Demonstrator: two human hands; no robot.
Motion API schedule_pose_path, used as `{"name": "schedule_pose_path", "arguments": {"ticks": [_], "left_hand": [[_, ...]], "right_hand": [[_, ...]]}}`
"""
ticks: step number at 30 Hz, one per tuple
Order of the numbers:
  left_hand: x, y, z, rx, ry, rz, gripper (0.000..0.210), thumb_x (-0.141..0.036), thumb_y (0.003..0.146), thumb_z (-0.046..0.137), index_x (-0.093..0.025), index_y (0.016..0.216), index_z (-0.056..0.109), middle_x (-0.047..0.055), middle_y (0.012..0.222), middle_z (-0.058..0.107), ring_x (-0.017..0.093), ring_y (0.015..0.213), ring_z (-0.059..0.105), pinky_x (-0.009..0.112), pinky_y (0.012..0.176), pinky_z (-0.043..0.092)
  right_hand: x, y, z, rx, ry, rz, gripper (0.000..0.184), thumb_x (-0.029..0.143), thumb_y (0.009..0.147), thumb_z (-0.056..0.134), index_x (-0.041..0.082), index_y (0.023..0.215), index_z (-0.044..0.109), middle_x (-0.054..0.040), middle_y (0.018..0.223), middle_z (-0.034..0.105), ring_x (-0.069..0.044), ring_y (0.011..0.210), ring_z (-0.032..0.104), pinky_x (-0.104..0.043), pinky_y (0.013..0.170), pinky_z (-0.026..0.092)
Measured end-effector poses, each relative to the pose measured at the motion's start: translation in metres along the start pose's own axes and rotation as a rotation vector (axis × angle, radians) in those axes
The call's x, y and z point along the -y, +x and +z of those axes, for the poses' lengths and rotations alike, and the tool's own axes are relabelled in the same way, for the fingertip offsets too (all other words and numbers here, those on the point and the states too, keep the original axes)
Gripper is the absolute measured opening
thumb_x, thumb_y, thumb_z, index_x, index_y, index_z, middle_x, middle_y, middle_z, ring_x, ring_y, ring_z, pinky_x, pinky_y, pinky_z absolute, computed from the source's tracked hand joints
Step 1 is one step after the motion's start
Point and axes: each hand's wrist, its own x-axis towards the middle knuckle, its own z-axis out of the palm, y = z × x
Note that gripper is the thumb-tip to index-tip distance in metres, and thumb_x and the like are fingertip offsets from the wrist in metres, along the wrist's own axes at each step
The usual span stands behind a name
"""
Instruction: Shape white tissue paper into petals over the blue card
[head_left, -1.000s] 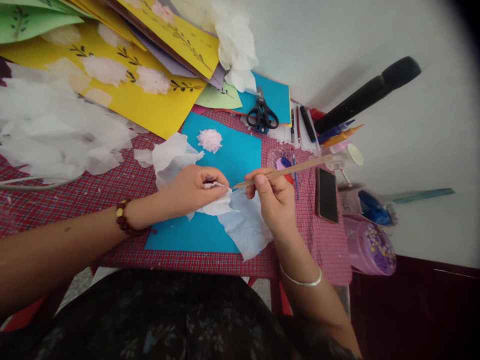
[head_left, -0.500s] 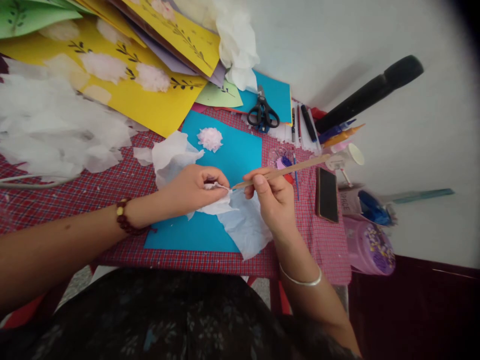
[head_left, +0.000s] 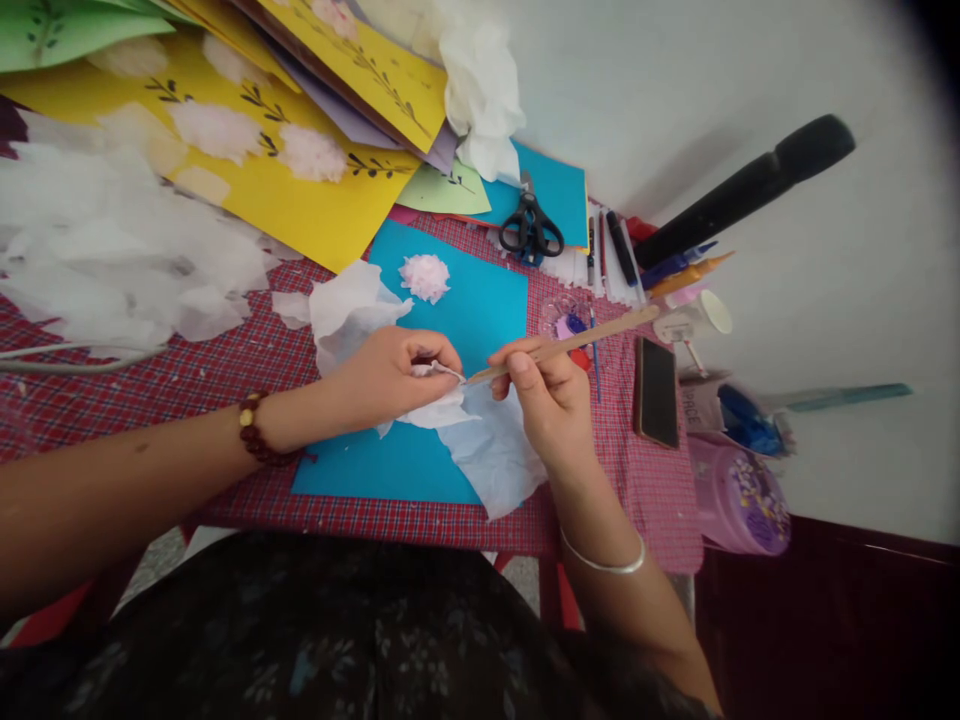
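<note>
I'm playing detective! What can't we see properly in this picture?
In the head view:
White paper: its pinched part is hidden by the left hand.
Wooden stick: too small to tell whether its tip touches the paper.
Green paper and cord: cut off by the left edge.

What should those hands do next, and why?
Perhaps press the wooden stick lightly to the white tissue: the left hand pinches that tissue, and the right hand holds the stick with its tip close by, though contact is hard to tell.
</note>
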Motion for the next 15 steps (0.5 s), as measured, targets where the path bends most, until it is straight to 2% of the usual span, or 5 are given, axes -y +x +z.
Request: {"name": "schedule_pose_path", "arguments": {"ticks": [4, 15], "left_hand": [[0.0003, -0.0001, 0.0002, 0.004, 0.007, 0.006, 0.014, -0.027, 0.077, 0.060, -0.016, 0.073, 0.068, 0.000, 0.072, 0.067, 0.011, 0.067, 0.057, 0.022, 0.060, 0.039], [-0.0013, -0.0013, -0.0006, 0.003, 0.014, 0.008, 0.013, -0.026, 0.077, 0.059, -0.017, 0.074, 0.068, -0.001, 0.073, 0.067, 0.011, 0.068, 0.058, 0.022, 0.062, 0.040]], "right_hand": [[-0.0008, -0.0004, -0.0009, -0.060, 0.002, 0.005, 0.021, 0.033, 0.097, 0.054, 0.022, 0.087, 0.068, 0.0029, 0.068, 0.061, -0.009, 0.059, 0.059, -0.025, 0.057, 0.047], [-0.0005, 0.0004, 0.0002, -0.027, -0.040, 0.002, 0.021, 0.034, 0.096, 0.055, 0.023, 0.085, 0.069, 0.0024, 0.070, 0.063, -0.009, 0.059, 0.058, -0.024, 0.056, 0.047]]}}
